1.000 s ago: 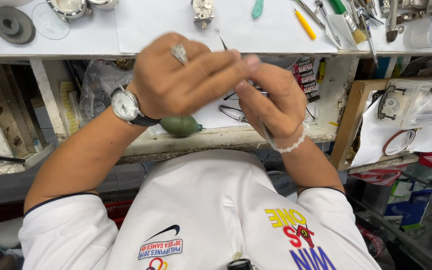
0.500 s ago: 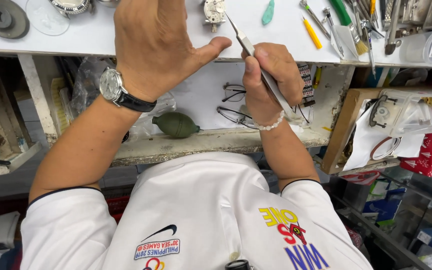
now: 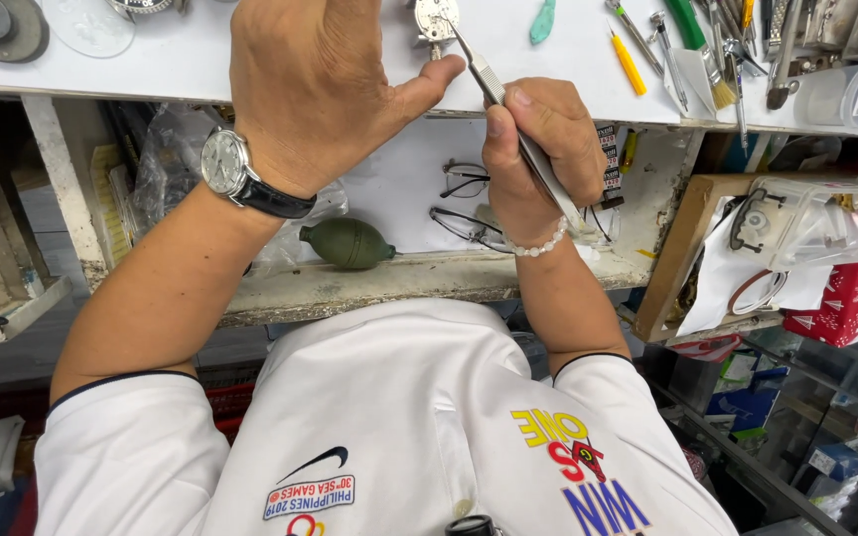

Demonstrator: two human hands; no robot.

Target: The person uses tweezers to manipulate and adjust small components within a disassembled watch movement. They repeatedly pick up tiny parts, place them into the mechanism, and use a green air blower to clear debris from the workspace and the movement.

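I count one pair of steel tweezers point(image 3: 508, 109), one green rubber blower bulb point(image 3: 348, 243), two wire-framed spectacles point(image 3: 464, 203), one yellow-handled screwdriver point(image 3: 629, 63)

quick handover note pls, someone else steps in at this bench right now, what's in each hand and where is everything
Left hand: flat on the white bench top, thumb stretched toward the small metal watch part; holds nothing that shows.
Right hand: grips metal tweezers, tip at the watch part.
Watch part: lies at the far edge of the bench, partly cut off by the frame.
Nearby: green stick, yellow tool and brush to the right; green rubber blower and spectacles on the shelf below.
Done: tweezers brought to the part.
Left: cannot tell whether anything is gripped in the tips.
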